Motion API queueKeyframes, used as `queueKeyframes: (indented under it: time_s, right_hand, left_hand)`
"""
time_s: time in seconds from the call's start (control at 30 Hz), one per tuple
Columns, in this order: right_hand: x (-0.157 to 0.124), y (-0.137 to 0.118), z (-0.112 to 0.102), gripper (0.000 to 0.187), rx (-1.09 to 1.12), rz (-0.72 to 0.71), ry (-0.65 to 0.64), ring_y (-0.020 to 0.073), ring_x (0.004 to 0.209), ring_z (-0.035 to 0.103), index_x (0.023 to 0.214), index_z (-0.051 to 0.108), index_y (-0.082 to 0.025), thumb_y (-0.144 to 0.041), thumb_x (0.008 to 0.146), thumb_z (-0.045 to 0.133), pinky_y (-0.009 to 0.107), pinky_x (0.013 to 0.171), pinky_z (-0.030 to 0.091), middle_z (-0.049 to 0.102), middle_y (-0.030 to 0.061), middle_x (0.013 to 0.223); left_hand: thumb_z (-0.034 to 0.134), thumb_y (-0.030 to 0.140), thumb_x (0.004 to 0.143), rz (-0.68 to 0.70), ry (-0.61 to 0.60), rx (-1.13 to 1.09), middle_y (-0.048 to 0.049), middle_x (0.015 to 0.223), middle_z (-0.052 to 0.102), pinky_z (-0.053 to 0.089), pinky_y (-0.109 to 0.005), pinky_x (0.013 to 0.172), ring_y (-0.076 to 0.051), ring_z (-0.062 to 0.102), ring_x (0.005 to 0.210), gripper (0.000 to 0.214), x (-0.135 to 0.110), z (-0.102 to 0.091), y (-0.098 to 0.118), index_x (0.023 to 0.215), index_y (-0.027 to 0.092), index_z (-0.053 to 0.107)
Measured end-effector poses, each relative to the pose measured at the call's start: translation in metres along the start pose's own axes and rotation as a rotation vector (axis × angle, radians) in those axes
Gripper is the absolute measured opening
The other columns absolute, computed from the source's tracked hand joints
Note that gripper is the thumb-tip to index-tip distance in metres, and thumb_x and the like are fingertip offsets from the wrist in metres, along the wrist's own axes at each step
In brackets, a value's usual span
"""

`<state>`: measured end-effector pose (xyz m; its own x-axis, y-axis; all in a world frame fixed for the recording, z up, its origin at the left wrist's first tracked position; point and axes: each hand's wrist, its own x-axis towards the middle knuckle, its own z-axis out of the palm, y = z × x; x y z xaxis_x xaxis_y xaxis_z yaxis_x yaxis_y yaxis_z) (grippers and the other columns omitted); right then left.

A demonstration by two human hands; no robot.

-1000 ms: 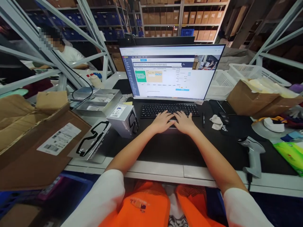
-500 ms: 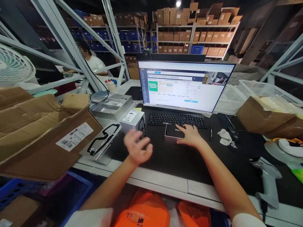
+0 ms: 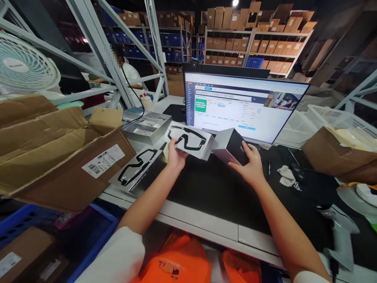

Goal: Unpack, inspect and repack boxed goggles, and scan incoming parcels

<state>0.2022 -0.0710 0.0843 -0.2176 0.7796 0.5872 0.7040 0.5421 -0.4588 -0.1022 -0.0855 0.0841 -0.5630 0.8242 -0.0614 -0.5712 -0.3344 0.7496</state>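
My left hand (image 3: 176,156) grips a grey product box (image 3: 191,140) with a black goggle outline, lifted above the black desk mat (image 3: 224,188). My right hand (image 3: 249,164) holds a grey and black item (image 3: 231,146) whose end meets the box's right end; both hands are closed round what they hold. A second flat grey box with the same outline (image 3: 137,169) lies on the desk by my left forearm. Behind the held things stands a lit monitor (image 3: 244,108), which they partly cover along with the keyboard.
A large open cardboard carton (image 3: 59,157) fills the left side. A metal tray (image 3: 147,127) sits behind the boxes. A barcode scanner (image 3: 338,236) stands at the right, near a brown box (image 3: 332,155) and white baskets (image 3: 332,118). A fan (image 3: 23,68) and another person (image 3: 126,70) are at far left.
My left hand left the keyboard, reached left and picked up the grey box. My right hand lifted the dark item from in front of the keyboard. Both are now raised together.
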Motion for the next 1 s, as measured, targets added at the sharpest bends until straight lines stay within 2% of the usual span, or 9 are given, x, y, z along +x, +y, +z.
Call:
queueKeyframes:
  time_s: [0.07, 0.13, 0.27, 0.33, 0.4, 0.5, 0.6, 0.8, 1.0]
  right_hand:
    - [-0.006, -0.012, 0.003, 0.095, -0.026, -0.029, 0.088, 0.0372, 0.140, 0.044, 0.158, 0.044, -0.025, -0.066, 0.078, 0.074, 0.055, 0.116, 0.038, 0.044, 0.0167, 0.148]
    - [-0.011, -0.022, 0.009, 0.093, -0.069, -0.072, 0.093, 0.0377, 0.141, 0.041, 0.159, 0.043, -0.025, -0.065, 0.080, 0.073, 0.056, 0.117, 0.038, 0.043, 0.0171, 0.149]
    - [-0.017, -0.030, 0.018, 0.084, -0.180, -0.121, 0.023, 0.0380, 0.139, 0.042, 0.154, 0.050, -0.024, -0.064, 0.083, 0.071, 0.054, 0.116, 0.037, 0.043, 0.0175, 0.149]
    - [-0.017, -0.031, 0.019, 0.077, -0.264, -0.144, -0.026, 0.0381, 0.138, 0.043, 0.150, 0.056, -0.024, -0.062, 0.084, 0.072, 0.055, 0.115, 0.036, 0.045, 0.0182, 0.147]
    - [-0.017, -0.031, 0.020, 0.072, -0.347, -0.158, -0.086, 0.0384, 0.136, 0.044, 0.147, 0.059, -0.025, -0.057, 0.084, 0.074, 0.055, 0.113, 0.036, 0.047, 0.0190, 0.145]
    - [-0.017, -0.033, 0.021, 0.070, -0.442, -0.142, -0.161, 0.0387, 0.133, 0.045, 0.148, 0.059, -0.028, -0.051, 0.083, 0.076, 0.054, 0.109, 0.037, 0.049, 0.0194, 0.143]
    - [-0.018, -0.037, 0.021, 0.072, -0.501, -0.137, -0.205, 0.0389, 0.131, 0.047, 0.148, 0.058, -0.030, -0.048, 0.082, 0.078, 0.053, 0.106, 0.038, 0.050, 0.0193, 0.143]
    - [-0.024, -0.044, 0.027, 0.069, -0.484, -0.118, -0.215, 0.0403, 0.132, 0.046, 0.148, 0.059, -0.027, -0.050, 0.084, 0.075, 0.054, 0.105, 0.037, 0.049, 0.0218, 0.144]
    - [-0.024, -0.045, 0.028, 0.077, -0.351, -0.088, -0.216, 0.0397, 0.134, 0.046, 0.151, 0.051, -0.020, -0.054, 0.085, 0.071, 0.059, 0.113, 0.032, 0.051, 0.0216, 0.145]
  left_hand:
    - [0.054, 0.049, 0.096, -0.179, 0.009, -0.052, -0.0090, 0.100, 0.071, 0.063, -0.041, 0.077, -0.024, 0.071, 0.085, 0.033, -0.002, 0.005, -0.017, 0.111, 0.021, 0.063]
    - [0.058, 0.052, 0.094, -0.315, 0.007, -0.111, -0.0080, 0.096, 0.071, 0.063, -0.040, 0.072, -0.023, 0.071, 0.082, 0.033, -0.006, 0.005, -0.029, 0.105, 0.022, 0.065]
    - [0.057, 0.055, 0.093, -0.397, 0.035, -0.169, -0.0074, 0.093, 0.071, 0.063, -0.038, 0.069, -0.022, 0.070, 0.079, 0.034, -0.006, -0.007, -0.031, 0.103, 0.023, 0.065]
    - [0.059, 0.053, 0.092, -0.345, 0.057, -0.141, -0.0053, 0.092, 0.070, 0.062, -0.038, 0.070, -0.021, 0.069, 0.077, 0.031, -0.001, -0.013, -0.025, 0.106, 0.025, 0.062]
    - [0.065, 0.047, 0.090, -0.229, 0.048, -0.101, -0.0016, 0.096, 0.069, 0.062, -0.037, 0.074, -0.018, 0.069, 0.078, 0.031, 0.004, -0.017, -0.020, 0.114, 0.029, 0.057]
    - [0.071, 0.039, 0.086, -0.064, 0.040, -0.046, 0.0028, 0.106, 0.068, 0.061, -0.033, 0.078, -0.013, 0.069, 0.080, 0.043, 0.006, -0.020, -0.015, 0.122, 0.035, 0.048]
    - [0.075, 0.037, 0.082, 0.006, 0.045, 0.032, 0.0020, 0.115, 0.067, 0.060, -0.031, 0.077, -0.013, 0.069, 0.083, 0.052, 0.004, -0.020, -0.013, 0.125, 0.036, 0.045]
    - [0.078, 0.039, 0.081, 0.013, 0.002, 0.124, -0.0017, 0.130, 0.063, 0.059, -0.029, 0.072, -0.016, 0.068, 0.092, 0.062, -0.007, -0.018, -0.018, 0.131, 0.038, 0.041]
    - [0.078, 0.041, 0.079, -0.026, -0.021, 0.132, -0.0010, 0.127, 0.063, 0.058, -0.030, 0.073, -0.016, 0.068, 0.094, 0.065, -0.016, -0.019, -0.030, 0.130, 0.038, 0.037]
